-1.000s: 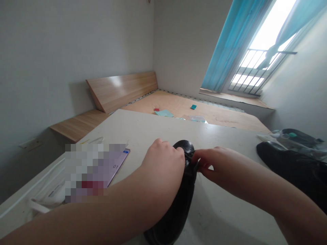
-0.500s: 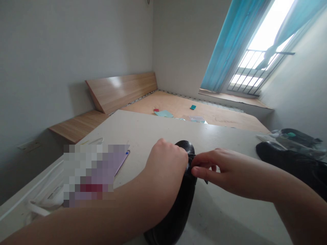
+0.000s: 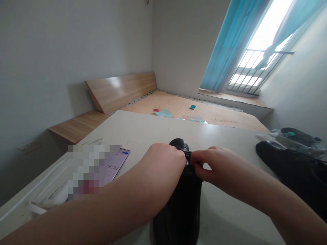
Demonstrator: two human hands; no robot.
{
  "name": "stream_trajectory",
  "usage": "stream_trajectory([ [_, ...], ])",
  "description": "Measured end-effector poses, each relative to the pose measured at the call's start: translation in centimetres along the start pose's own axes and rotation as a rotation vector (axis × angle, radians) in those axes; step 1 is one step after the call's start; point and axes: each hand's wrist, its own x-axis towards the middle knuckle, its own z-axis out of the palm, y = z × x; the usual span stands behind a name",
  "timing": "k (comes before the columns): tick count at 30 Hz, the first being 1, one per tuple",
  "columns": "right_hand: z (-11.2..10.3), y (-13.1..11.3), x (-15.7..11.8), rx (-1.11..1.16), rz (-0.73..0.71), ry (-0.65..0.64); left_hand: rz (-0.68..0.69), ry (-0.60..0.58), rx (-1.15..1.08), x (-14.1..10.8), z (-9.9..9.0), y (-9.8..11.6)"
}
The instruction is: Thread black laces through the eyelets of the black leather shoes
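A black leather shoe [image 3: 178, 207] lies on the white tabletop in front of me, its toe pointing away. Both hands are over its lacing. A bit of black shoelace [image 3: 188, 154] shows between them. My left hand [image 3: 166, 156] is closed in a fist at the left side of the lacing, its fingertips hidden behind the knuckles. From the right, my right hand [image 3: 208, 161] pinches the lace between thumb and fingers, close against the shoe.
Another black shoe [image 3: 288, 163] lies at the right beside a clear plastic bag [image 3: 304, 136]. A phone [image 3: 120, 163], partly blurred out, and a white cable [image 3: 38, 207] lie at the left. Beyond the white table [image 3: 230, 136] is a wooden bed board [image 3: 173, 100] with small packets.
The shoe has turned, its toe shifting left and its heel end right. My right hand has moved slightly left, and its fingers have closed more tightly on the lace.
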Motion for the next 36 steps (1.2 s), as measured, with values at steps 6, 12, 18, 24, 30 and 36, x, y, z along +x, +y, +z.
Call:
stream_trajectory([
  [6,-0.3,1.0,-0.3,0.082,-0.016,-0.052,-0.028,0.096,-0.116,-0.4,0.3,0.1],
  [12,-0.4,0.9,-0.4,0.077,-0.005,-0.052,-0.072,0.122,-0.061,0.0,0.5,0.7],
  [18,-0.2,1.2,-0.5,0.067,-0.053,-0.048,-0.072,0.159,-0.017,-0.1,-0.5,0.8],
  [24,-0.4,1.7,-0.9,0.102,-0.099,-0.081,-0.093,0.385,-0.213,-0.6,-1.6,-1.0],
  [30,-0.3,1.3,-1.6,0.096,-0.076,-0.049,0.104,0.692,-0.517,-1.4,-2.9,-1.7],
  [36,-0.4,0.9,-1.2,0.079,-0.082,-0.046,0.215,0.865,-0.634,-1.8,-3.3,-1.3],
])
